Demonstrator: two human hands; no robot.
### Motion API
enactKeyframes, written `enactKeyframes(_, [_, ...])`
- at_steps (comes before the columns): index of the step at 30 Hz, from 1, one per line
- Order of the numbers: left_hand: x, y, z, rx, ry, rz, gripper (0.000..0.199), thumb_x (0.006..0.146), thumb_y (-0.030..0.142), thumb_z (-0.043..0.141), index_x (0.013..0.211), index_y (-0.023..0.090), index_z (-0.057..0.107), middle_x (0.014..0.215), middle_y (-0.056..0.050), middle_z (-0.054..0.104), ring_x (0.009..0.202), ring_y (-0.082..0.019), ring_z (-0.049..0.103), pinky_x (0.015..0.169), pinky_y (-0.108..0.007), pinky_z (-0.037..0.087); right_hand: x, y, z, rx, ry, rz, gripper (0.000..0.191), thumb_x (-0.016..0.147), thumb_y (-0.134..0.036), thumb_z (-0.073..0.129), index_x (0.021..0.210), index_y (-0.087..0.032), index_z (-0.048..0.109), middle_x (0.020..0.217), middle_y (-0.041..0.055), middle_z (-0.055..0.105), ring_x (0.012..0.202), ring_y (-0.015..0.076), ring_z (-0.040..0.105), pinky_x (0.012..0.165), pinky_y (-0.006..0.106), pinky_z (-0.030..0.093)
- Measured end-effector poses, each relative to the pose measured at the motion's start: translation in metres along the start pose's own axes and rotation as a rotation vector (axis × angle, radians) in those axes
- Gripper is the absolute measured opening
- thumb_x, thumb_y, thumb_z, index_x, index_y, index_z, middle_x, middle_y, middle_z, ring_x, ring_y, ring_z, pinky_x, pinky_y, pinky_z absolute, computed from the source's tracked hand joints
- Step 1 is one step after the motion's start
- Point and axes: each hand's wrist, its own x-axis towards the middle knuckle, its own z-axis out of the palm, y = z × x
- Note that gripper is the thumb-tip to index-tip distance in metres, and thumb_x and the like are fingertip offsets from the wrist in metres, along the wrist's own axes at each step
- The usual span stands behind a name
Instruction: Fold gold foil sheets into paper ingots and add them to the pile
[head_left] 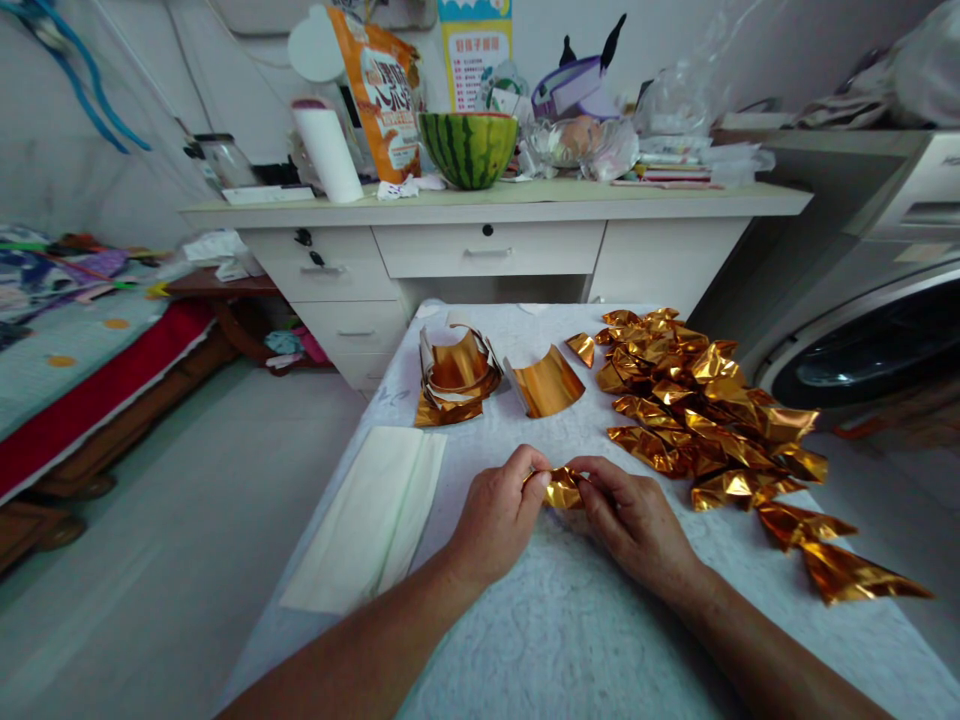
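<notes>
Between my two hands, low over the table's middle, is a small piece of shiny gold foil (pixel 562 488). My left hand (pixel 504 510) pinches its left end between thumb and curled fingers. The right end is gripped by the fingers of my right hand (pixel 634 515). Beyond my hands lie a curved gold foil sheet (pixel 549 383) and a curled stack of gold sheets (pixel 456 372). A pale folded paper stack (pixel 364 520) rests left of my left hand. Many folded gold foil pieces (pixel 697 410) are heaped on the right side.
The cloth-covered table (pixel 517 640) stands before a white desk (pixel 487 210) bearing a watermelon half (pixel 469 148), an orange bag (pixel 386 100) and a white roll (pixel 328 150). A washing machine (pixel 877 300) is at right, a bed (pixel 82 370) at left.
</notes>
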Motion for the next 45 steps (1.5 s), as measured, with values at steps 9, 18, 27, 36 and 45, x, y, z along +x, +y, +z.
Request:
enactKeyframes(9, [0.0007,-0.0024,0.0016,0.041,0.012,-0.004,0.017,0.096,0.025,0.037,0.086,0.021,0.05,0.073,0.002,0.06,0.067,-0.015,0.059,0.062,-0.024,0.036,0.0008,-0.001,0.0005,0.003,-0.008,0.024,0.019,0.095,-0.024,0.042,0.102,-0.019,0.06,0.068,-0.0012,0.065,0.056,0.013,0.058,0.054,0.023,0.043])
enactKeyframes(18, [-0.0019,0.001,-0.0012,-0.067,-0.039,0.018,0.018,0.099,0.028,0.033,0.103,0.022,0.049,0.066,0.004,0.055,0.061,-0.014,0.056,0.058,-0.024,0.035,0.001,0.0018,-0.0012,-0.026,0.015,0.029,0.02,0.095,-0.023,0.042,0.103,-0.019,0.061,0.064,-0.002,0.062,0.054,0.0136,0.057,0.053,0.024,0.041])
enactKeyframes(27, [-0.0043,0.0014,0.0003,-0.12,-0.037,0.024,0.018,0.1,0.029,0.031,0.104,0.021,0.047,0.06,0.006,0.047,0.056,-0.014,0.051,0.056,-0.024,0.033,0.0011,0.0013,-0.0022,0.021,-0.021,0.036,0.024,0.098,-0.027,0.04,0.107,-0.019,0.06,0.063,-0.0028,0.06,0.054,0.0137,0.055,0.052,0.024,0.04])
enactKeyframes(36, [-0.0033,0.0007,0.001,-0.128,-0.031,0.031,0.018,0.1,0.027,0.031,0.11,0.021,0.045,0.062,0.006,0.049,0.058,-0.014,0.052,0.056,-0.024,0.033,0.0017,0.0013,-0.0043,0.033,0.014,0.068,0.025,0.097,-0.032,0.041,0.108,-0.019,0.06,0.063,-0.0021,0.061,0.055,0.0146,0.056,0.052,0.025,0.04])
enactKeyframes(45, [-0.0025,0.0016,0.0045,-0.073,-0.048,0.054,0.02,0.099,0.024,0.031,0.113,0.021,0.045,0.066,0.004,0.055,0.061,-0.015,0.056,0.057,-0.024,0.034,0.0037,0.0033,-0.0028,0.052,0.042,0.06,0.019,0.097,-0.028,0.043,0.093,-0.02,0.06,0.065,-0.002,0.061,0.056,0.0136,0.055,0.054,0.023,0.04])
